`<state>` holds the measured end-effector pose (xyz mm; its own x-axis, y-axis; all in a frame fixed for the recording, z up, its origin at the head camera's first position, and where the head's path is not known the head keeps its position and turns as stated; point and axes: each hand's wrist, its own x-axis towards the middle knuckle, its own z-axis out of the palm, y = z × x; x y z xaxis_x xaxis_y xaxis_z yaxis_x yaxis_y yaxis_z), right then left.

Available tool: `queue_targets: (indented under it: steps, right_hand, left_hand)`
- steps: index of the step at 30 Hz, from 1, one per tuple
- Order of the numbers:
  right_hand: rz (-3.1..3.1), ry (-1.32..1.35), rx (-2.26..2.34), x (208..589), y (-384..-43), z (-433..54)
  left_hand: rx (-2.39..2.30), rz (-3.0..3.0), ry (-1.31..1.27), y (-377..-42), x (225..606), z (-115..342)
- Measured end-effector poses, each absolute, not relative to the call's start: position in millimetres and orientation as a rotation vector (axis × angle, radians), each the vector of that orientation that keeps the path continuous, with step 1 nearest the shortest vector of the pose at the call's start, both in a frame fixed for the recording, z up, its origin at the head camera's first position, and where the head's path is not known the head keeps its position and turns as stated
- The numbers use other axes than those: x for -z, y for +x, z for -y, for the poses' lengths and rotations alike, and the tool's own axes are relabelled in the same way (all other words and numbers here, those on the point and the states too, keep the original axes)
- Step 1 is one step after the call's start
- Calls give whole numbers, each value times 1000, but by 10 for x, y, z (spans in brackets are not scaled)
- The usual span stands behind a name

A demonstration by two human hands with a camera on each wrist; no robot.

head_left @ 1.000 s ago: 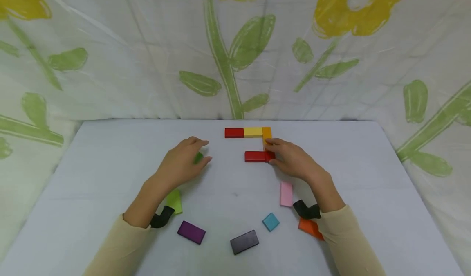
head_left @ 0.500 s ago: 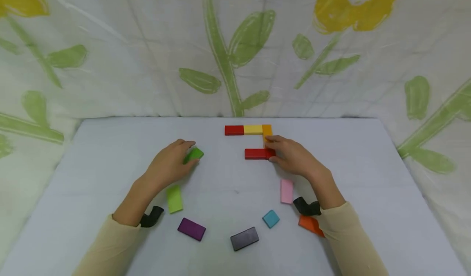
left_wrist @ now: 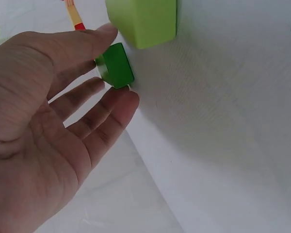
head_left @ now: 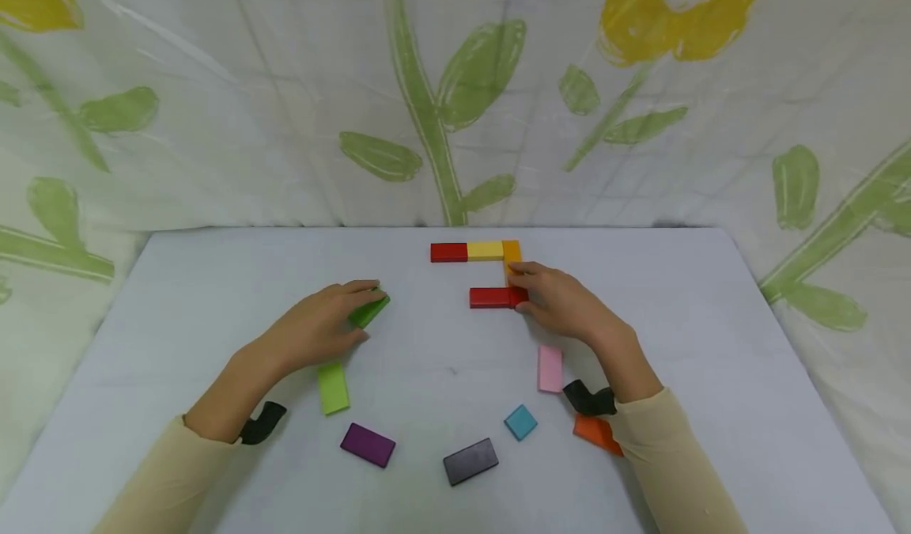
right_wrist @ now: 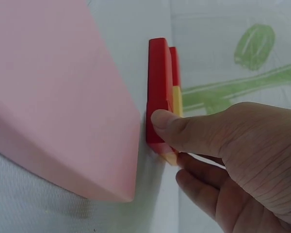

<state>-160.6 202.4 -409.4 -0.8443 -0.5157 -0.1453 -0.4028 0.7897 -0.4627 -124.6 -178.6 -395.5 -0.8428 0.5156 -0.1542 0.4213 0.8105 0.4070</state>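
My left hand (head_left: 309, 332) has its fingers on the upper edge of a green block (head_left: 369, 311), thumb at the near side. In the left wrist view the green block (left_wrist: 117, 65) sits between thumb and fingertips, tilted. At the back right of the table, my right hand (head_left: 569, 304) pinches the right end of a red block row (head_left: 489, 297), thumb on the near face. Its fingers reach behind, against an orange block (head_left: 512, 249). That orange block runs up to a yellow block (head_left: 485, 251), which adjoins another red block (head_left: 448, 253).
Nearer on the white table (head_left: 213, 297) lie lime (head_left: 333, 389), purple (head_left: 367, 445), dark grey (head_left: 470, 462), blue (head_left: 520, 422) and pink (head_left: 550, 369) blocks. An orange-red block (head_left: 596, 434) is partly under the right sleeve. Behind hangs a flower-print curtain (head_left: 285, 123).
My left hand has drawn back to the left and lowered its wrist; the green block, first mostly hidden under it, now shows tilted at its fingers. The right hand has stayed put.
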Motion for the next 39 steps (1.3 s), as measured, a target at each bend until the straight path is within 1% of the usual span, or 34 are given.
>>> queue_targets:
  steps: [7,17,23,30,39]
  right_hand:
    - [-2718,-707,612,4089,-1599,-2028]
    - [-2719,-729,607,4076,-1611,-2020]
    - [-2717,-725,615,4086,-1608,-2017]
    - [-2722,-733,621,4082,-1604,-2010]
    - [-2730,-728,604,4079,-1598,-2018]
  left_hand:
    - [-506,-2746,800,-1269,3958,1785]
    - [-529,-2708,740,-1311,3921,1781]
    - [-491,-2707,805,-1328,3887,1734]
    - [-431,-2698,908,-1337,3877,1545]
    - [-386,-2664,1046,-1427,3909,1213]
